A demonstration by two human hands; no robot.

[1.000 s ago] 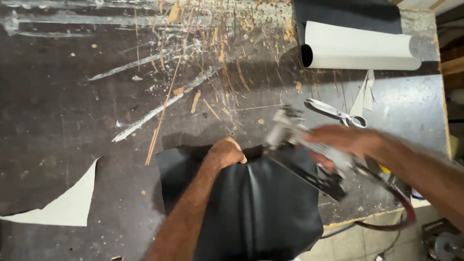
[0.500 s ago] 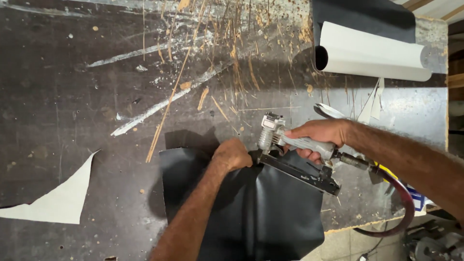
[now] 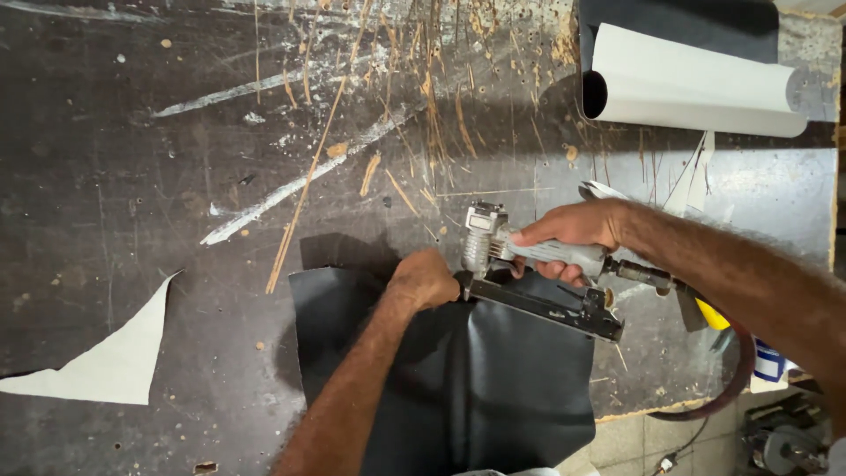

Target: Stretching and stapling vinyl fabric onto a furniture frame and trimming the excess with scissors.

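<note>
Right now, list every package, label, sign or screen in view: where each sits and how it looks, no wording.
Small container with a blue and white label: at the right edge, below the table corner, beside the dark hose; mostly hidden, so its shape cannot be told.
No signs or screens show; the white roll at top right looks plain.

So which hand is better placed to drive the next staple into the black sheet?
Right. The right hand already has its grip on the staple gun, whose nose sits at the black sheet edge. The left hand is pressing that sheet down beside it.
</note>
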